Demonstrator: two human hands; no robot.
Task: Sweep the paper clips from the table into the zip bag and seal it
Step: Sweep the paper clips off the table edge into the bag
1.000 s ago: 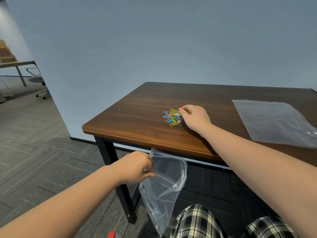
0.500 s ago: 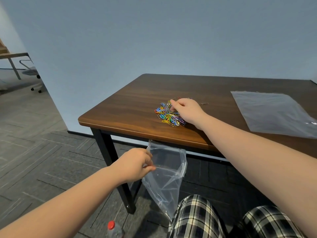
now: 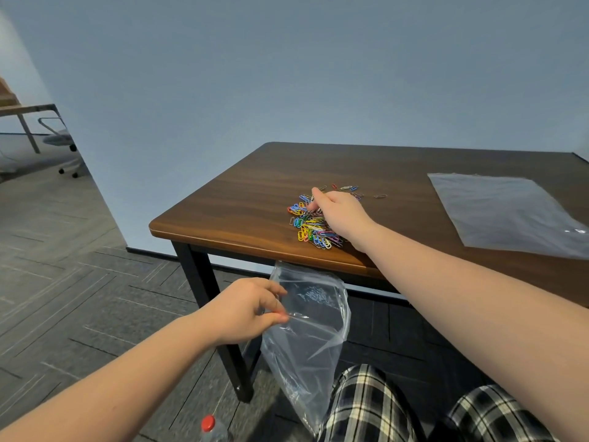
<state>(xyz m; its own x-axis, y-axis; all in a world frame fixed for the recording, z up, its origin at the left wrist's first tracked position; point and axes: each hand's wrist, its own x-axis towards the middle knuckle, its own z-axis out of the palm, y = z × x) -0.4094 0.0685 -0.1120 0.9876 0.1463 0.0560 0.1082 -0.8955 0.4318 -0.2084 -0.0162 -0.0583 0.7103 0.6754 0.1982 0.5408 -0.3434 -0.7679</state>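
Note:
A heap of coloured paper clips (image 3: 310,226) lies on the dark wooden table (image 3: 242,202) close to its front edge. My right hand (image 3: 339,215) rests flat on the heap's right side, fingers curved over the clips and pointing left. A few stray clips (image 3: 349,188) lie just behind the hand. Below the table's front edge hangs a clear zip bag (image 3: 310,327), its mouth gaping under the heap. My left hand (image 3: 247,309) pinches the near rim of the bag's mouth.
A second clear plastic bag (image 3: 506,212) lies flat on the table's right part. A bottle with a red cap (image 3: 208,424) stands on the floor by my plaid-trousered legs (image 3: 369,406). The table's black leg (image 3: 216,311) is behind my left hand. An office chair (image 3: 60,141) sits far left.
My right hand has dragged the clips toward the table's front edge, and the heap has spread nearer the bag. A few clips were left behind. My left hand still holds the bag.

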